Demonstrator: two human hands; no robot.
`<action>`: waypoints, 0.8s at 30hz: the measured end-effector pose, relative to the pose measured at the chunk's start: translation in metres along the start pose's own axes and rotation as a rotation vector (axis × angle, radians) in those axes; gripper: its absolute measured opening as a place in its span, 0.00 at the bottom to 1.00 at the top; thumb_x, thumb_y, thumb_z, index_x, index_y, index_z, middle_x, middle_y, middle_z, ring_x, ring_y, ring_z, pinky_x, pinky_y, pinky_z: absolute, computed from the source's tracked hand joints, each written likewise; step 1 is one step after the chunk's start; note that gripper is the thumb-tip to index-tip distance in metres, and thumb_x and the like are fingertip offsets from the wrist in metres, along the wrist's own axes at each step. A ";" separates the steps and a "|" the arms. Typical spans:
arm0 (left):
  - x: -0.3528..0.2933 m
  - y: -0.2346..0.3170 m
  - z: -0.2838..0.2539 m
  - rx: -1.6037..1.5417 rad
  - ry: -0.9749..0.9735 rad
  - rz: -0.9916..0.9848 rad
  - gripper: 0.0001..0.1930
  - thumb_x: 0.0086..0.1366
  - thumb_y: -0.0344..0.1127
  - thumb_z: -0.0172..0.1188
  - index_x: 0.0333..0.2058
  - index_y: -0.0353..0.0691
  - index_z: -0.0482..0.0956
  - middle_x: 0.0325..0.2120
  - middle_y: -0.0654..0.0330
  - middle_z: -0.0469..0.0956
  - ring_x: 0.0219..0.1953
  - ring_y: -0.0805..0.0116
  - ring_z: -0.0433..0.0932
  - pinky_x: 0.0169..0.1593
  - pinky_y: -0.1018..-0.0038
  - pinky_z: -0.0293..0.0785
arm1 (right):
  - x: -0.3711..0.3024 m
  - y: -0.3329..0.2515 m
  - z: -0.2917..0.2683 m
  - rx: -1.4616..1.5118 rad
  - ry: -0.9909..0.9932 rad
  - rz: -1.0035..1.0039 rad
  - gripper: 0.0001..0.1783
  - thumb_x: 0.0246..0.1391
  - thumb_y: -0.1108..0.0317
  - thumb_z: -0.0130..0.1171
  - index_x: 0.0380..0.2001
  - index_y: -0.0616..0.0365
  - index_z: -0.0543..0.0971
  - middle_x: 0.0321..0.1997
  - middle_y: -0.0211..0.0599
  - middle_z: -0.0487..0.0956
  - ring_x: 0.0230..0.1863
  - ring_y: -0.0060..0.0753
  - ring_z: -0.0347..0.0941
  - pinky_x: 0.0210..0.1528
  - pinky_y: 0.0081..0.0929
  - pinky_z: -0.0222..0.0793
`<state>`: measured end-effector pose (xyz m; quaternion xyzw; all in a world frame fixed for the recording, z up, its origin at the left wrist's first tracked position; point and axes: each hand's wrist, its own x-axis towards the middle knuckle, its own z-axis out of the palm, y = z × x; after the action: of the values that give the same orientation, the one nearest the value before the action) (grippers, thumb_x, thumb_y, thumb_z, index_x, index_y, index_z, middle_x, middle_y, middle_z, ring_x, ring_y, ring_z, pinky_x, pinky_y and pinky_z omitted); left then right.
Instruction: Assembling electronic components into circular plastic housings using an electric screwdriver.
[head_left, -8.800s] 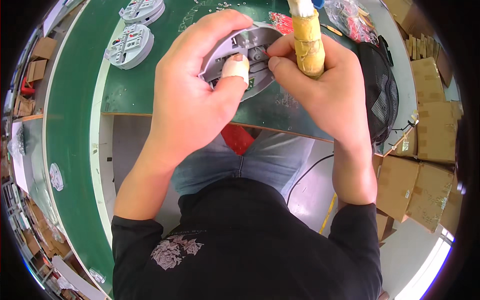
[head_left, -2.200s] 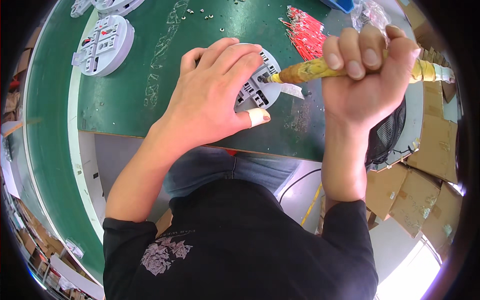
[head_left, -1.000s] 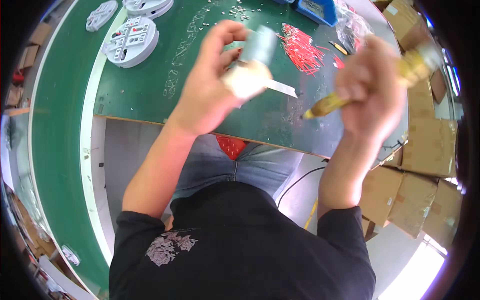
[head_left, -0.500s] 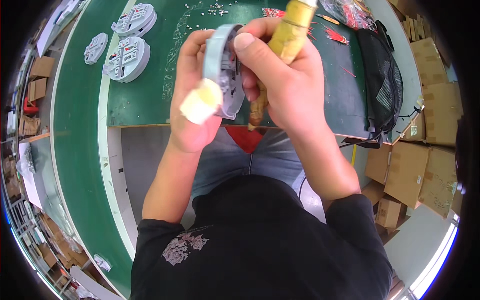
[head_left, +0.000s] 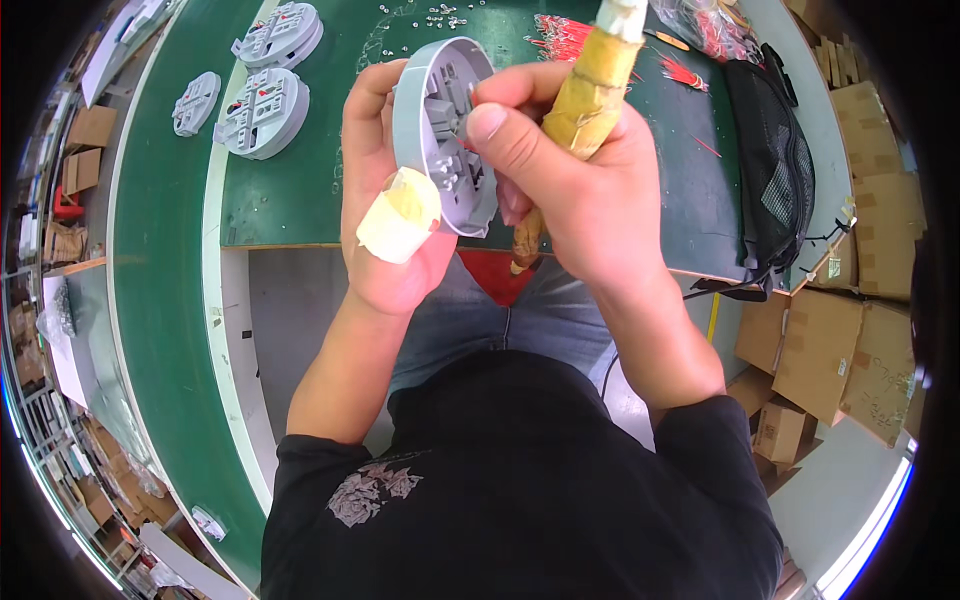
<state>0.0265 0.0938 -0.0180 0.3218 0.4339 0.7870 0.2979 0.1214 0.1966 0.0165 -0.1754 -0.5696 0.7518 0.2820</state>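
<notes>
I see my left hand [head_left: 385, 215] gripping a round grey plastic base plate [head_left: 445, 130], tilted on edge above the near edge of the green bench [head_left: 290, 190]; its thumb wears a cream tape wrap. My right hand [head_left: 570, 185] is closed around a yellow tape-wrapped screwdriver [head_left: 575, 110], thumb pressed on the plate's ribbed inside. Three similar grey plates [head_left: 262, 112] lie farther left.

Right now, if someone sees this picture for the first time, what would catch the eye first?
First, the round grey plastic base held on edge at top centre by the left hand, whose thumb wears pale tape. Beside it, the right hand grips a yellow-handled screwdriver, thumb pressing on the base. More grey bases lie on the green bench, upper left.
</notes>
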 end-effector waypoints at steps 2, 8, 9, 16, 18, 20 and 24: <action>0.000 -0.001 -0.008 -0.169 -0.103 0.044 0.42 0.63 0.48 0.65 0.67 0.40 0.51 0.57 0.55 0.67 0.56 0.64 0.73 0.57 0.67 0.75 | 0.000 -0.003 0.001 -0.061 -0.004 -0.014 0.08 0.58 0.73 0.67 0.39 0.63 0.80 0.29 0.31 0.80 0.21 0.15 0.70 0.21 0.17 0.66; 0.000 0.000 -0.010 0.073 -0.024 0.068 0.46 0.59 0.53 0.60 0.68 0.36 0.49 0.61 0.46 0.64 0.63 0.53 0.68 0.64 0.60 0.68 | -0.003 -0.001 0.003 -0.318 -0.002 -0.092 0.05 0.57 0.76 0.66 0.38 0.61 0.82 0.31 0.27 0.81 0.26 0.13 0.73 0.26 0.15 0.68; -0.001 -0.002 -0.012 0.061 -0.030 0.070 0.46 0.59 0.52 0.60 0.69 0.36 0.48 0.62 0.46 0.64 0.64 0.53 0.67 0.65 0.60 0.67 | -0.003 0.001 0.003 -0.317 -0.003 -0.094 0.05 0.57 0.76 0.66 0.38 0.61 0.82 0.31 0.27 0.81 0.26 0.13 0.73 0.26 0.15 0.68; -0.007 -0.002 -0.013 0.044 -0.042 0.121 0.47 0.61 0.50 0.62 0.70 0.37 0.46 0.64 0.46 0.62 0.66 0.54 0.65 0.67 0.60 0.64 | -0.003 0.005 0.004 -0.503 -0.028 -0.257 0.06 0.56 0.79 0.64 0.37 0.62 0.82 0.30 0.27 0.81 0.32 0.14 0.75 0.35 0.17 0.72; -0.008 0.001 -0.012 0.040 -0.005 0.090 0.47 0.60 0.50 0.63 0.70 0.37 0.47 0.65 0.46 0.61 0.67 0.54 0.64 0.68 0.60 0.63 | -0.003 0.001 0.004 -0.518 -0.041 -0.255 0.06 0.56 0.78 0.64 0.37 0.62 0.81 0.30 0.27 0.81 0.32 0.14 0.75 0.35 0.17 0.72; -0.007 0.001 -0.014 0.092 -0.026 0.114 0.47 0.60 0.51 0.63 0.70 0.37 0.48 0.66 0.46 0.60 0.67 0.54 0.64 0.68 0.60 0.62 | -0.003 -0.002 0.003 -0.555 -0.068 -0.237 0.05 0.55 0.78 0.64 0.37 0.62 0.81 0.29 0.27 0.81 0.32 0.14 0.75 0.34 0.17 0.72; -0.001 0.005 -0.022 0.232 -0.105 0.162 0.47 0.60 0.51 0.64 0.69 0.37 0.50 0.67 0.46 0.59 0.67 0.54 0.63 0.69 0.59 0.61 | 0.004 -0.014 0.000 -0.593 -0.087 -0.201 0.06 0.55 0.78 0.65 0.37 0.62 0.81 0.28 0.27 0.80 0.31 0.13 0.74 0.33 0.17 0.72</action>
<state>0.0096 0.0802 -0.0230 0.4287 0.4785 0.7352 0.2162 0.1219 0.2017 0.0305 -0.1604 -0.7901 0.5279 0.2669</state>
